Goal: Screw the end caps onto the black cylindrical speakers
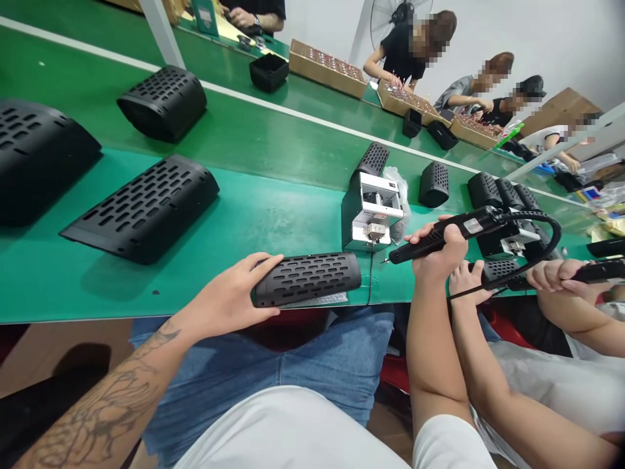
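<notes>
Two grips, left hand (234, 293) clasping perforated black cylinder (312, 279), right hand (442, 251) clasping ribbed screwdriver (469, 226)

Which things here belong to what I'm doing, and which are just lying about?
In use: left hand gripping the black perforated housing; right hand holding the electric screwdriver; probably the screw feeder just past its tip.
Lying about: large slotted covers on the left; small housing on the belt; black bin and cardboard trays far side.

Factory assembly line: green conveyor belt (273, 215), seated workers (405, 49).
</notes>
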`<state>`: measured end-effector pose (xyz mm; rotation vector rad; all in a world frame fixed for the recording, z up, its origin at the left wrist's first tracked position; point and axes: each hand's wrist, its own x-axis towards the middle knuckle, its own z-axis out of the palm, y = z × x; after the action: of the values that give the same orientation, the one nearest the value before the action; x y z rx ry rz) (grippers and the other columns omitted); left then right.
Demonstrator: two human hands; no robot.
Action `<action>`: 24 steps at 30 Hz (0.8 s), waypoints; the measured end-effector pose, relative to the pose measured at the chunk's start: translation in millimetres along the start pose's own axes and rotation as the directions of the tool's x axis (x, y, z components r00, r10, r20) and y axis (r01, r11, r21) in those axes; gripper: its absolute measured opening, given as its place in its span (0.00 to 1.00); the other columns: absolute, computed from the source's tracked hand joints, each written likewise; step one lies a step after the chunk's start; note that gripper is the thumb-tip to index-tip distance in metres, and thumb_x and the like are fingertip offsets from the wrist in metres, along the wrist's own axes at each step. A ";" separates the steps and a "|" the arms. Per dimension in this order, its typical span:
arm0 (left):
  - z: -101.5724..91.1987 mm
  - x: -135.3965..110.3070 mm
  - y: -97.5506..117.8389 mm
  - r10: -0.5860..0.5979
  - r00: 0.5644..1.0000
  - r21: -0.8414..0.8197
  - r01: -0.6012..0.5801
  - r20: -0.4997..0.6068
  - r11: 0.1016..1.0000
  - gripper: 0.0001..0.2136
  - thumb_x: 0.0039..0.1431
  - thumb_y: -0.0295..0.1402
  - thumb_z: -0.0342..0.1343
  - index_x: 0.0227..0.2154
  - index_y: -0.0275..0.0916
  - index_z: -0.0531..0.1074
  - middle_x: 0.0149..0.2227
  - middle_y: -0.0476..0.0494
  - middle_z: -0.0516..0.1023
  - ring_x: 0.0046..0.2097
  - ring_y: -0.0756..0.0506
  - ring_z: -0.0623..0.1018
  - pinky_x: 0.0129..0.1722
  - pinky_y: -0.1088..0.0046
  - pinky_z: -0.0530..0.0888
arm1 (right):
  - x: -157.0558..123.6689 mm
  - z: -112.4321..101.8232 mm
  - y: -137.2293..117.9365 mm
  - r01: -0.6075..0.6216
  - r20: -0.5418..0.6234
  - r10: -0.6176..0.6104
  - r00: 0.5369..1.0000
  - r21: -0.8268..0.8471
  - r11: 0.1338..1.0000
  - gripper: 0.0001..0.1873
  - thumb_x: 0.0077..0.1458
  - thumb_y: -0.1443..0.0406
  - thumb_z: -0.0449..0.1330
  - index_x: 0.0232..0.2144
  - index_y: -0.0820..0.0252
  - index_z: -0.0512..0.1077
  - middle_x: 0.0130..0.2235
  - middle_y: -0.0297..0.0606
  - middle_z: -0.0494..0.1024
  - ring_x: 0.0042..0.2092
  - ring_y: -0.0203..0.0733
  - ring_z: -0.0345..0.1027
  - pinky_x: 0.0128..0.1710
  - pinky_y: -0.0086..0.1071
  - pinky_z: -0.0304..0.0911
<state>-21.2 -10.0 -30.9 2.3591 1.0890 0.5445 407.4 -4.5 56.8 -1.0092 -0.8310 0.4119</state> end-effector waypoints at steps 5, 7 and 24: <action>10.0 -12.5 -21.2 -0.065 0.998 -0.223 0.061 -0.009 0.973 0.47 0.64 0.53 0.75 0.82 0.52 0.65 0.81 0.34 0.68 0.79 0.25 0.75 0.78 0.46 0.78 | -6.2 -0.8 -1.1 0.073 -0.021 -0.071 0.997 0.078 0.994 0.24 0.60 0.42 0.70 0.46 0.50 0.74 0.31 0.25 0.77 0.26 0.36 0.73 0.28 0.32 0.74; 14.2 -12.8 -27.1 -0.074 0.997 -0.300 0.060 -0.033 0.952 0.50 0.65 0.58 0.75 0.83 0.51 0.62 0.82 0.31 0.65 0.79 0.23 0.74 0.77 0.43 0.79 | -9.7 -0.1 -2.0 0.127 -0.036 -0.124 0.992 0.110 0.986 0.28 0.63 0.36 0.69 0.48 0.47 0.74 0.32 0.26 0.78 0.28 0.38 0.75 0.32 0.34 0.77; 39.6 -28.6 -42.2 -0.036 0.996 -0.255 0.014 -0.081 0.967 0.58 0.65 0.58 0.74 0.88 0.51 0.46 0.85 0.28 0.61 0.81 0.22 0.72 0.77 0.41 0.78 | 7.6 34.2 22.1 0.262 -0.038 -0.262 0.964 -0.021 0.965 0.39 0.69 0.26 0.55 0.47 0.52 0.74 0.23 0.24 0.70 0.19 0.40 0.64 0.22 0.37 0.66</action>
<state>-42.3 -18.7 -91.3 2.1138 1.0179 0.7357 387.2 31.1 50.0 -0.9040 -0.9183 0.1582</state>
